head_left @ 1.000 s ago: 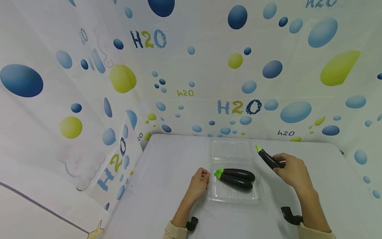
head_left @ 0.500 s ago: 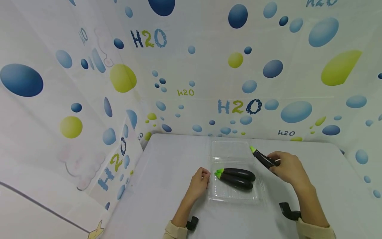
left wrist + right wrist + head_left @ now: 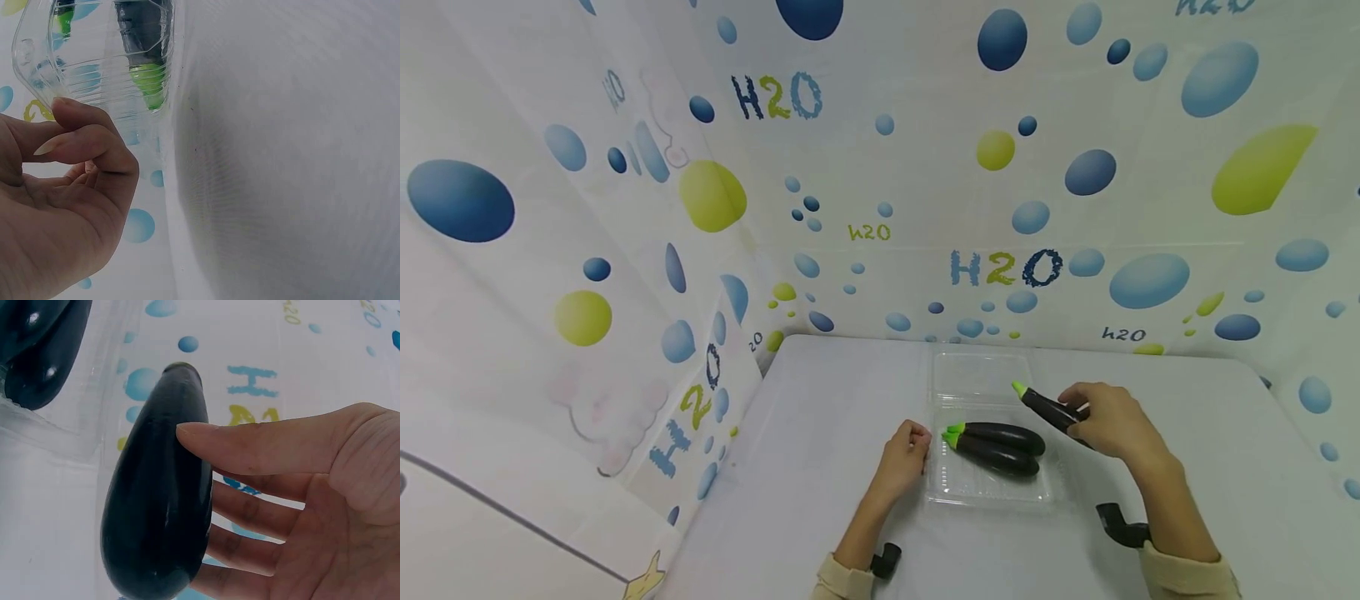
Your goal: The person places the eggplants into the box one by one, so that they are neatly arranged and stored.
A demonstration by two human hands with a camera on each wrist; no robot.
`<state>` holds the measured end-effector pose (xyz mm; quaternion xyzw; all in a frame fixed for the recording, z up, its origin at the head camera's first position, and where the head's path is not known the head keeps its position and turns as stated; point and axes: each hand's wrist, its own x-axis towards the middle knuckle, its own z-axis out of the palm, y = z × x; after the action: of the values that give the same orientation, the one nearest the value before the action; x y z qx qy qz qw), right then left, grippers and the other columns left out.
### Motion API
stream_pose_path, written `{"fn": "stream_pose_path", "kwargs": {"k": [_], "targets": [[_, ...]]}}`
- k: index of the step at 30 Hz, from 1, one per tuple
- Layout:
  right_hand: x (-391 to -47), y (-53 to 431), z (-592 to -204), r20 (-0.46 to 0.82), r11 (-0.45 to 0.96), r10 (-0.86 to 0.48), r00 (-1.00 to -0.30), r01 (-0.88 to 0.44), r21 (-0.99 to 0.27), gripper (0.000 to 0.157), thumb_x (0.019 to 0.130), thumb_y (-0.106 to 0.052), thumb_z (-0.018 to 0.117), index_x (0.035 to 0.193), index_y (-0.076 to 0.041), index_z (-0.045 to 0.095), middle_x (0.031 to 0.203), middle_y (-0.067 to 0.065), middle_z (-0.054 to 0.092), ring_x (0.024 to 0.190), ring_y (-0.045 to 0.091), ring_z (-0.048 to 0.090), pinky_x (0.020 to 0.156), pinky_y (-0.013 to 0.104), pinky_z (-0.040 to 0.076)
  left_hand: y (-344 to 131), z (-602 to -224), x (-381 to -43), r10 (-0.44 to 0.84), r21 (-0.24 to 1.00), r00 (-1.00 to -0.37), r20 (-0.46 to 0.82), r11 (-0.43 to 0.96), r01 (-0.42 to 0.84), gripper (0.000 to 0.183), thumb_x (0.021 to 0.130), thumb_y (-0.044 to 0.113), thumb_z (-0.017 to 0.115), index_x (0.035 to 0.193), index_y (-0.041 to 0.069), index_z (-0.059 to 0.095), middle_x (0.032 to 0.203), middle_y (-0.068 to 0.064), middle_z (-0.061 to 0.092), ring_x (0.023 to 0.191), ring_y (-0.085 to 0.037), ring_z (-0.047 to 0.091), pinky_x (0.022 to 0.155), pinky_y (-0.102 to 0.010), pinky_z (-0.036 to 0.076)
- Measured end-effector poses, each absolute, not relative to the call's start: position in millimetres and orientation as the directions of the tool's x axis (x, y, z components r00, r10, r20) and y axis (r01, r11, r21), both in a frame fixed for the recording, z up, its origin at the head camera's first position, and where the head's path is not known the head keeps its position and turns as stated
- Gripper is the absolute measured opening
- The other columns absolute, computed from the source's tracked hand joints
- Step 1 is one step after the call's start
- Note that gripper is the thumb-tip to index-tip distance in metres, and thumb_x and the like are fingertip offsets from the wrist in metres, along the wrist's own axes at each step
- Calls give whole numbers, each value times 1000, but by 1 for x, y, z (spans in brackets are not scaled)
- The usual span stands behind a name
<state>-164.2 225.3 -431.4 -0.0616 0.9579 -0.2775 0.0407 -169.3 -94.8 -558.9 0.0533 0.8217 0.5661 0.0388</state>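
Observation:
My right hand (image 3: 1114,423) grips an eggplant (image 3: 1051,410), thumb on one side and fingers on the other. The eggplant is tilted, with its green stem end pointing up and left over the right side of an opened clear plastic box (image 3: 947,487). In the right wrist view its dark, glossy body (image 3: 156,500) fills the middle. Two more eggplants (image 3: 1000,457) lie side by side in the box, green stems to the left. At the box's left edge is my left hand (image 3: 904,454); its curled fingers (image 3: 81,115) pinch the rim in the left wrist view.
The box's clear lid (image 3: 981,373) lies folded back on the white table (image 3: 820,417). Behind the table hangs a white curtain (image 3: 917,167) with blue and green spots. Black wrist mounts (image 3: 1122,525) stick out from both forearms.
My right hand has moved left with the eggplant, bringing its stem end over the box. The left hand keeps its place at the box's edge.

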Motion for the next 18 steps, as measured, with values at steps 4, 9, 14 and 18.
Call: {"fn": "stream_pose_path", "kwargs": {"k": [4, 9, 14, 18], "targets": [[-165, 221, -432, -50, 841, -160, -986, -109, -531, 42, 77, 2, 81, 118, 5, 71, 106, 23, 73, 91, 34, 68, 73, 49, 58, -95, -559, -169, 130, 931, -992, -6, 362, 41, 12, 109, 11, 53, 111, 1, 59, 88, -9, 63, 64, -10, 57, 56, -22, 47], [-166, 214, -434, -74, 841, -181, -981, -115, -529, 42, 78, 2, 81, 118, 3, 71, 106, 20, 73, 91, 32, 68, 75, 49, 58, -94, -559, -170, 125, 930, -992, -5, 366, 42, 12, 109, 11, 53, 111, 0, 59, 88, -9, 62, 64, -10, 57, 56, -22, 47], [-166, 206, -435, -96, 845, -207, -974, -128, -519, 42, 78, 0, 83, 118, 2, 72, 106, 18, 74, 93, 32, 69, 79, 51, 58, -94, -559, -170, 124, 933, -992, -1, 358, 44, 12, 108, 10, 54, 111, 0, 59, 87, -9, 62, 65, -12, 57, 55, -23, 46], [-167, 202, -435, -99, 846, -228, -969, -147, -512, 42, 76, 1, 83, 117, 2, 72, 107, 17, 74, 95, 33, 69, 81, 54, 58, -94, -559, -170, 125, 936, -992, 7, 349, 50, 12, 108, 11, 55, 111, 0, 59, 87, -9, 62, 64, -11, 57, 55, -23, 47]]}}
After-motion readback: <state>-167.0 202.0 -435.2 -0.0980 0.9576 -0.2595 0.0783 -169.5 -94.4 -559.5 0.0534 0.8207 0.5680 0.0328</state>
